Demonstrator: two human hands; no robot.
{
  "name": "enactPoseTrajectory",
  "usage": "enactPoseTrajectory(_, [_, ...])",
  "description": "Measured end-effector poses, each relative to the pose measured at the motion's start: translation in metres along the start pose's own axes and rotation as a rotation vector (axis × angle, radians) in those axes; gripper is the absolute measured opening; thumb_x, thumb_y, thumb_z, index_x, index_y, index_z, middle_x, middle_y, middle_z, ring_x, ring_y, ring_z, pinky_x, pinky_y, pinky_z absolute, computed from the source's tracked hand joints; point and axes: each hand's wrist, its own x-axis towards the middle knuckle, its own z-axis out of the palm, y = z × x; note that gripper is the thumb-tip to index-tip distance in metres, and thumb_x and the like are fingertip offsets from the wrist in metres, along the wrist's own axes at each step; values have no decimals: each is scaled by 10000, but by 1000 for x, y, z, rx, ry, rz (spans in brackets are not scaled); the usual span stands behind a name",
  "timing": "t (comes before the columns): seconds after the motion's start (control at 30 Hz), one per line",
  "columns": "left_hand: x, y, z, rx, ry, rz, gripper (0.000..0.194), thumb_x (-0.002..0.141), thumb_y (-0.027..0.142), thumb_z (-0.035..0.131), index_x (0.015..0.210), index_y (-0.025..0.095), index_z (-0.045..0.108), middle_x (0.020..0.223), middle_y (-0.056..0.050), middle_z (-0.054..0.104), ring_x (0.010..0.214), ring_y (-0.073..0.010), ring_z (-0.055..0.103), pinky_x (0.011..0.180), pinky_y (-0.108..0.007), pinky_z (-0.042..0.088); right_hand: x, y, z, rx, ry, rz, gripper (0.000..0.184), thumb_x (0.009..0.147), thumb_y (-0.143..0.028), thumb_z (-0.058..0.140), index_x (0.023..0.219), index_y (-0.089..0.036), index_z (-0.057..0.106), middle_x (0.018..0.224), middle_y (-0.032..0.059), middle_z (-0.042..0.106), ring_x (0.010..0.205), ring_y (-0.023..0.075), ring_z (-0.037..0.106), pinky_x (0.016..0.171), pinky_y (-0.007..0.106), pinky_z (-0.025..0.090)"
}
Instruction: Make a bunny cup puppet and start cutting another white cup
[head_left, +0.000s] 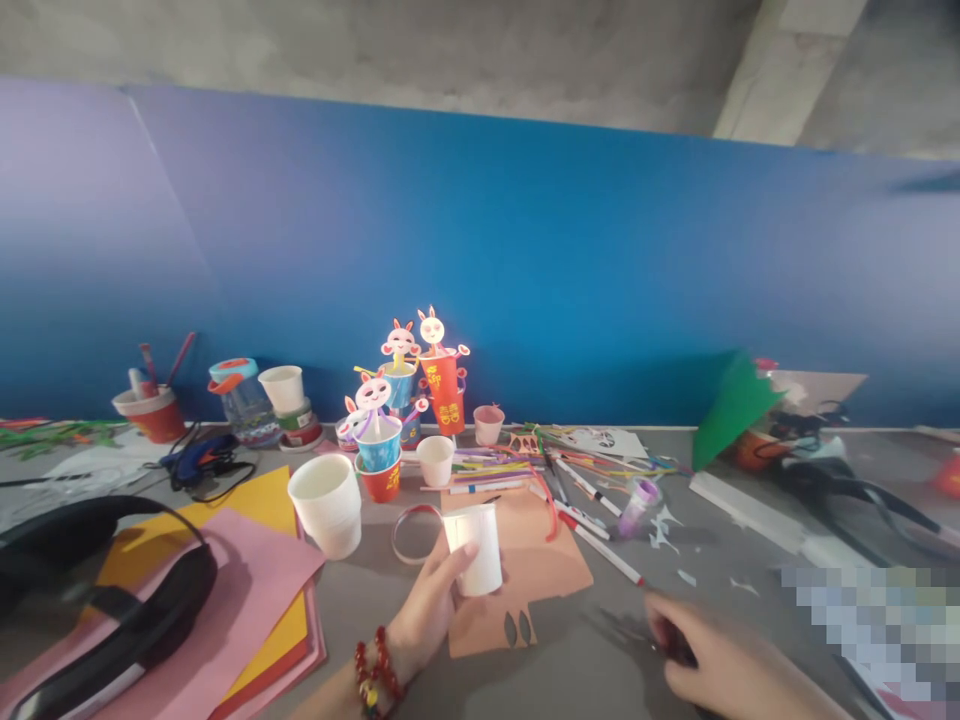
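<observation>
My left hand (439, 580), with a red bead bracelet on the wrist, grips a white paper cup (484, 560) above a cut orange paper sheet (551, 560). At the lower right my right hand (690, 640) is closed around the dark handles of scissors (630, 632). The blades point left and are smeared by motion, so whether they are apart is unclear. Close to my left hand lies a roll of tape (417, 535). A stack of white paper cups (330, 505) stands to its left, and a single small cup (435, 460) is behind it.
Decorated cups with rabbit faces (379, 440) stand at the back. Markers (600, 550) and pipe cleaners lie to the right of the orange sheet, near paper scraps (664, 525). Headphones (187, 580) rest on coloured paper (255, 560) at left. A blue partition (570, 280) rises behind the table.
</observation>
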Motion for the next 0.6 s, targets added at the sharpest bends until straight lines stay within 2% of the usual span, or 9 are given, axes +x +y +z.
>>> enactPoseTrajectory(0.07, [-4, 2, 2, 1, -141, 1, 428, 788, 457, 742, 1066, 135, 694, 950, -126, 743, 864, -274, 710, 769, -363, 533, 6, -4, -2, 228, 80, -46, 110, 702, -132, 586, 710, -237, 554, 645, -40, 604, 616, 182, 594, 583, 245, 424])
enactPoseTrajectory(0.13, [-9, 3, 3, 22, -311, -36, 493, 752, 469, 755, 1098, 122, 699, 1045, -155, 721, 889, -288, 695, 735, -353, 522, 17, -19, -3, 481, 224, -103, 107, 787, -240, 624, 721, -232, 540, 648, -38, 573, 624, 176, 586, 586, 245, 453])
enactPoseTrajectory(0.2, [-14, 5, 4, 64, -436, -78, 601, 700, 467, 785, 1188, 136, 669, 1092, -151, 705, 935, -301, 675, 734, -345, 504, 31, -44, -2, 691, 328, -110, 190, 831, -346, 651, 742, -228, 531, 645, -38, 552, 583, 163, 569, 538, 239, 448])
enactPoseTrajectory(0.27, [-17, 9, 5, 126, -505, -103, 677, 660, 456, 811, 1243, 155, 642, 1091, -132, 703, 979, -304, 650, 761, -339, 485, 47, -76, 1, 895, 330, -134, 253, 865, -429, 642, 769, -229, 521, 635, -40, 549, 534, 149, 558, 506, 237, 450])
enactPoseTrajectory(0.37, [-19, 19, 8, 170, -521, -115, 643, 675, 500, 792, 1190, 135, 669, 1045, -138, 714, 953, -304, 648, 776, -350, 480, 72, -114, 10, 1015, 363, -224, 252, 839, -425, 699, 780, -210, 582, 692, -19, 584, 579, 139, 546, 511, 224, 439])
enactPoseTrajectory(0.43, [-18, 25, 8, 129, -516, -113, 587, 718, 518, 754, 1140, 117, 684, 991, -151, 723, 920, -311, 664, 789, -376, 493, 85, -127, 17, 1084, 408, -243, 254, 825, -414, 720, 765, -202, 594, 707, -16, 591, 627, 136, 545, 541, 215, 433])
enactPoseTrajectory(0.53, [-14, 27, 6, 40, -496, -110, 586, 748, 494, 736, 1186, 112, 661, 977, -168, 731, 923, -326, 684, 805, -402, 513, 93, -128, 26, 1146, 387, -220, 274, 843, -436, 696, 779, -207, 561, 629, -58, 532, 493, 94, 459, 449, 194, 374])
enactPoseTrajectory(0.6, [-13, 25, 2, -17, -440, -107, 582, 744, 493, 740, 1189, 126, 668, 1021, -166, 727, 910, -326, 699, 814, -416, 526, 91, -123, 26, 1177, 361, -208, 291, 846, -446, 690, 766, -208, 542, 598, -73, 512, 433, 71, 397, 400, 181, 318])
